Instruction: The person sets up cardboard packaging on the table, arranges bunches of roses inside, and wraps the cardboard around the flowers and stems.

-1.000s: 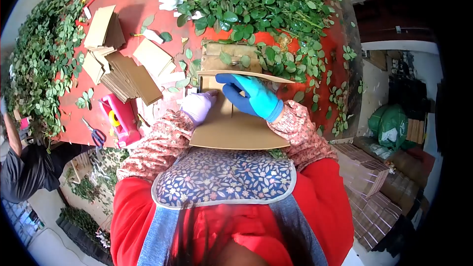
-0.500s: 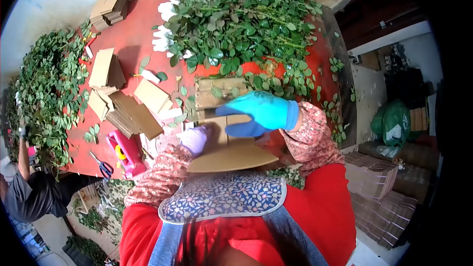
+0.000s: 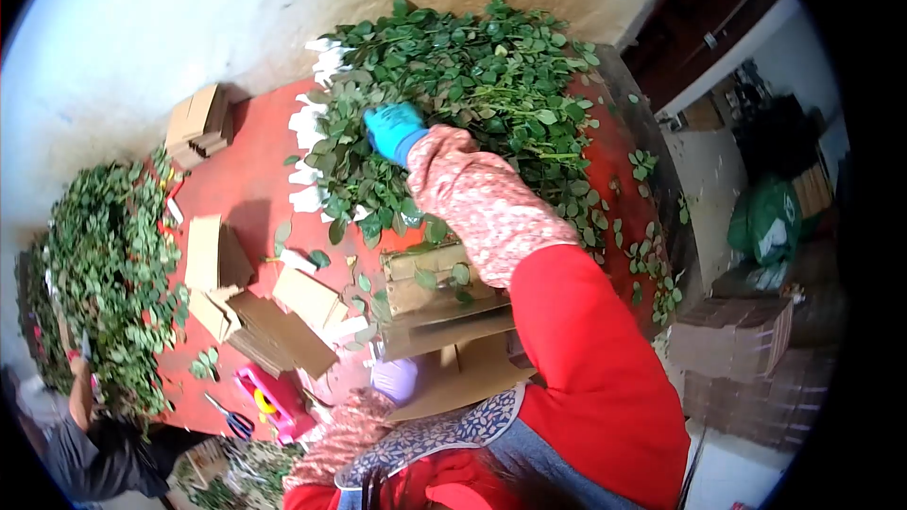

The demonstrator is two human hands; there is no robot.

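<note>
My left hand (image 3: 395, 380), in a lilac glove, is closed at the left edge of a bent cardboard sheet (image 3: 472, 385) close to my apron. Some of its fingers are hidden by the board. Far across the table, my right hand (image 3: 392, 129) in a turquoise glove reaches into a heap of leafy flower stems (image 3: 463, 76). Its fingers curl down among the leaves, and what they hold, if anything, is hidden. White-wrapped flower heads (image 3: 307, 123) line the left side of this heap. Behind the sheet lies a brown slatted board (image 3: 435, 269) with loose leaves on it.
Cardboard pieces (image 3: 279, 335) and a pink tape dispenser (image 3: 274, 403) lie left of my left hand, with scissors (image 3: 230, 417) beside them. More leafy stems (image 3: 113, 274) cover the table's left end, where another person (image 3: 94, 449) works. Cardboard stacks (image 3: 732, 340) stand at right.
My right hand has left the cardboard sheet and reached forward to the stem heap, its fingers going from spread to curled. My left hand stays at the sheet. The view has tilted up.
</note>
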